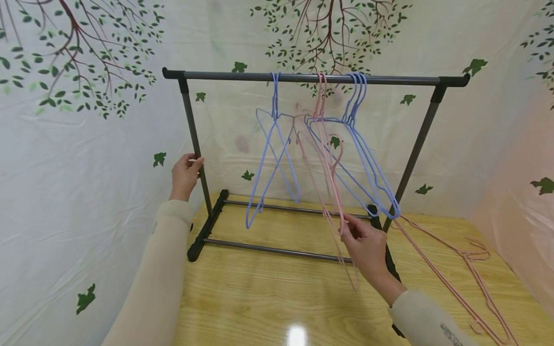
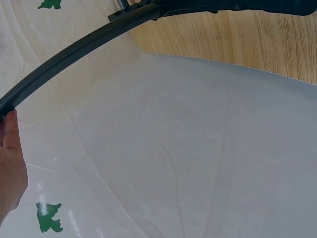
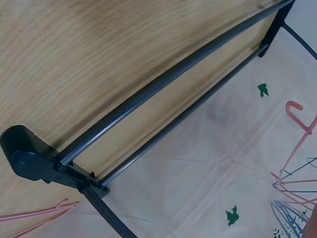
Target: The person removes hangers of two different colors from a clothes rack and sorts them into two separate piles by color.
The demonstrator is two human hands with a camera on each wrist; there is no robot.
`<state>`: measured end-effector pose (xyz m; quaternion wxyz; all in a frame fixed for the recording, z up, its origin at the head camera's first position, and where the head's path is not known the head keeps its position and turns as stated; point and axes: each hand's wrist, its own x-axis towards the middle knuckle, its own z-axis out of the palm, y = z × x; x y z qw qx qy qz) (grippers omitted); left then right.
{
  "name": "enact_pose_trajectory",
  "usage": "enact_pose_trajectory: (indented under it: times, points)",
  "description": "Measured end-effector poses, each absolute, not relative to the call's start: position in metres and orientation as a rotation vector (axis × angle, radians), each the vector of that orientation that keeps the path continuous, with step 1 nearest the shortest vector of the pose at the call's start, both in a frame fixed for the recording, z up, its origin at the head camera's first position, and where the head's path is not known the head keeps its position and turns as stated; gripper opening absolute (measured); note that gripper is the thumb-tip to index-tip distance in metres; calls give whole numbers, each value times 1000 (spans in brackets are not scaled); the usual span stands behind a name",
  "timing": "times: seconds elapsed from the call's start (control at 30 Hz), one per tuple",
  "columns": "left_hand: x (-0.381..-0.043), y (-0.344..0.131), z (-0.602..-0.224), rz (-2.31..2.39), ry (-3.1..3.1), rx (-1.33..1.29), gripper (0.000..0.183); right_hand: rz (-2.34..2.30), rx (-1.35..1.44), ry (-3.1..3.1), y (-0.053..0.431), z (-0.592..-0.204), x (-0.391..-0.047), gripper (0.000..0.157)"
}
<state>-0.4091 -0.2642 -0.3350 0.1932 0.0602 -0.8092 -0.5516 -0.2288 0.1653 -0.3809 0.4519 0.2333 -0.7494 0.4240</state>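
Observation:
My left hand point(image 1: 185, 175) grips the left upright point(image 1: 190, 120) of a dark metal clothes rack, its fingertips against the post in the left wrist view. My right hand point(image 1: 367, 247) pinches a pink hanger point(image 1: 335, 192) near its lower end, in front of the rack. One pink hook point(image 3: 294, 106) shows free of the rail in the right wrist view. Other pink hangers point(image 1: 319, 98) hang from the top rail point(image 1: 402, 80). Blue hangers point(image 1: 261, 185) hang to their left, and several more blue hangers point(image 1: 368, 158) to their right. Overlapping wires partly hide the pink ones.
More pink hangers point(image 1: 437, 269) lie on the wooden table point(image 1: 242, 298) to the right of the rack. The rack's base point(image 1: 277, 251) has two crossbars and black feet. A pale sheet point(image 1: 108, 192) with printed leaves and branches surrounds the table.

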Motion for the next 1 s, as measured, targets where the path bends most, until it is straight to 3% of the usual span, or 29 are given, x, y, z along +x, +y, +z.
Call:
enact_pose_trajectory:
  times: [0.3, 0.77, 1.0]
  points:
    - [-408, -264, -335, -1546, -2267, 170, 43, 992, 609, -1856, 179, -404, -234, 28]
    - [-406, -264, -336, -1539, -2272, 155, 46, 1000, 595, -1871, 185, -410, -207, 28]
    - [-404, -263, -334, -1558, -2270, 158, 48, 957, 641, -1901, 204, -432, -212, 31]
